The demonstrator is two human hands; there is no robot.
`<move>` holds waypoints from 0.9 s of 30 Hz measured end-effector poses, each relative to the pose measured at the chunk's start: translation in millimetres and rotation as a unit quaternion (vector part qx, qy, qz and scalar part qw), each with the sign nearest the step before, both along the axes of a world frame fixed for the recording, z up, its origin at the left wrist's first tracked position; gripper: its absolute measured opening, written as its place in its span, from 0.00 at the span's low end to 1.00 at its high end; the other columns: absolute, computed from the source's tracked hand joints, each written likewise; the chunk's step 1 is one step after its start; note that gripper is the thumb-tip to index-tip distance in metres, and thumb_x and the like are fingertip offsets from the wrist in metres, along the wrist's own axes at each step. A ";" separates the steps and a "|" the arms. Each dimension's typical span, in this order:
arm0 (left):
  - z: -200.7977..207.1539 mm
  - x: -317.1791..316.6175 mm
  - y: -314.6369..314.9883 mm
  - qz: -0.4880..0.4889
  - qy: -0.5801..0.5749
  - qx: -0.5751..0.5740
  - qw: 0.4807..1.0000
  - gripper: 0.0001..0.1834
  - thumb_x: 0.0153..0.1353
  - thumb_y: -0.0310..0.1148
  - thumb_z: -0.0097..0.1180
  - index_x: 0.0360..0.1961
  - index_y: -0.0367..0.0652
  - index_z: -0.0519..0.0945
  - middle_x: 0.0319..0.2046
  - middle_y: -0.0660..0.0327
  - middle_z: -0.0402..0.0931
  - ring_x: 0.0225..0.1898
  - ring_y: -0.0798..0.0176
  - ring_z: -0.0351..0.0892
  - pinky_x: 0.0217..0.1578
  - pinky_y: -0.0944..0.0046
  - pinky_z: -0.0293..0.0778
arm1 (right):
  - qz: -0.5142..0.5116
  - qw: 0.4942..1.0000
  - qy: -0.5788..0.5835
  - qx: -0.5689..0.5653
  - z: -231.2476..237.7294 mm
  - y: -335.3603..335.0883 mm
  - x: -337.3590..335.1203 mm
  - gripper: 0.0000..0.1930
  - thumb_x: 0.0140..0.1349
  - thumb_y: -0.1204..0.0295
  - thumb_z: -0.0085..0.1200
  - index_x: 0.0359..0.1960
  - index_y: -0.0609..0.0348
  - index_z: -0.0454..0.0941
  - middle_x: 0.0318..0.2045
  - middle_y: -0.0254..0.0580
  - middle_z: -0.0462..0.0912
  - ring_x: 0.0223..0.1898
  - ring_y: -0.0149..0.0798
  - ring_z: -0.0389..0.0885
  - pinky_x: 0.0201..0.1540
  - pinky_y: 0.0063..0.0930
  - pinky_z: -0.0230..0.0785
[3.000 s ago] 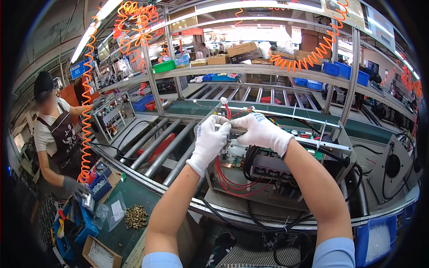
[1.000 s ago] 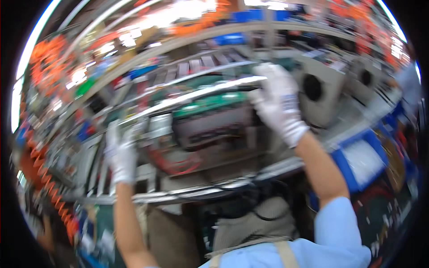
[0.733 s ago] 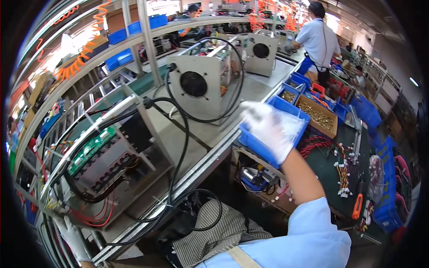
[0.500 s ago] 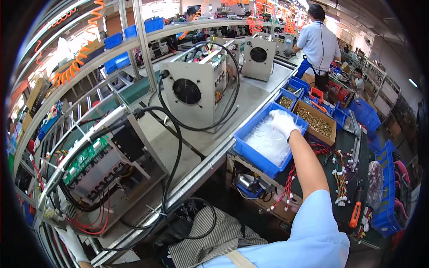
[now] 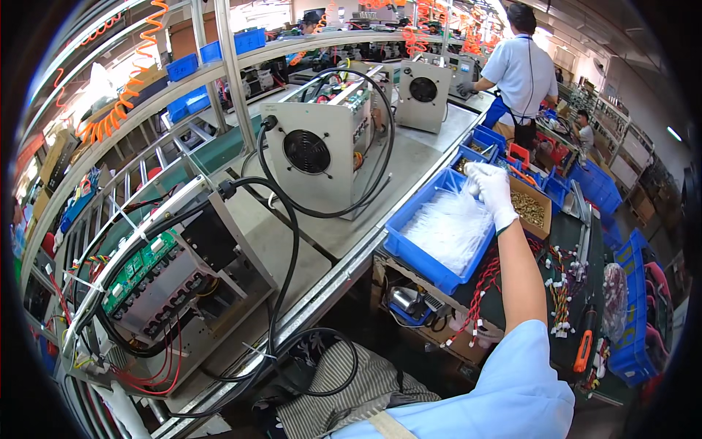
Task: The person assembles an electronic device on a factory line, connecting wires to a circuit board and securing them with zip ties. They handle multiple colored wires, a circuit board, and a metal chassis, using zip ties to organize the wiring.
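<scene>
My right hand [image 5: 491, 192], in a white glove, reaches out to the far end of a blue bin [image 5: 420, 260] hung on the bench's front edge. Its fingers are curled on a bunch of the white cable ties [image 5: 446, 230] that fill the bin. My left hand [image 5: 121, 413] shows only as a white gloved shape at the lower left edge, by the corner of an open metal unit [image 5: 157, 282] with a green circuit board, red wires and black cables. Its grip is hidden.
A grey boxed unit with a round fan [image 5: 322, 157] stands mid-bench, and another [image 5: 424, 91] stands behind it. A box of brass screws [image 5: 530, 208], wire harnesses [image 5: 563, 293] and an orange screwdriver [image 5: 583, 351] lie to the right. A person in a white shirt [image 5: 523, 69] works further along.
My view has swung from the open unit toward the right. My right hand left the unit, went into the blue bin and now sits at its far end on the ties.
</scene>
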State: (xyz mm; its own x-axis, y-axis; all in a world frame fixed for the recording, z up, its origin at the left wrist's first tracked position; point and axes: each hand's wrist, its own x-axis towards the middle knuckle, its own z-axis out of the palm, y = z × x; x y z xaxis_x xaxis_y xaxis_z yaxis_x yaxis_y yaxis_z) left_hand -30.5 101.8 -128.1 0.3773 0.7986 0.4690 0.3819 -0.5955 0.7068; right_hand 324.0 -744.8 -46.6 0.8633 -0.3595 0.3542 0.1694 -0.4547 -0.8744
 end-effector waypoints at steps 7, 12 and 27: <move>10.5 2.7 -24.8 -0.133 -0.035 -0.034 0.990 0.34 0.67 0.30 0.48 0.72 0.36 0.52 0.65 0.48 0.62 0.64 0.53 0.66 0.64 0.59 0.61 | -0.034 0.983 -0.060 0.172 18.7 -16.6 -18.7 0.15 0.67 0.64 0.57 0.49 0.61 0.82 0.42 0.42 0.86 0.35 0.33 0.87 0.28 0.19 0.75; 62.5 -7.6 -202.1 -0.066 -0.202 -0.111 0.971 0.28 0.70 0.27 0.45 0.69 0.38 0.57 0.66 0.53 0.62 0.62 0.57 0.69 0.56 0.59 0.71 | 0.031 0.970 -0.214 0.113 50.6 67.4 -60.9 0.15 0.69 0.68 0.53 0.49 0.68 0.81 0.39 0.44 0.86 0.38 0.35 0.86 0.34 0.21 0.77; 43.4 39.9 -288.1 -0.482 -0.199 -0.663 0.538 0.14 0.72 0.42 0.48 0.44 0.42 0.74 0.25 0.70 0.66 0.23 0.74 0.63 0.25 0.70 0.63 | 0.807 0.530 -0.196 -0.173 -31.9 373.5 -212.2 0.25 0.61 0.64 0.61 0.58 0.59 0.74 0.56 0.48 0.78 0.45 0.45 0.84 0.43 0.34 0.79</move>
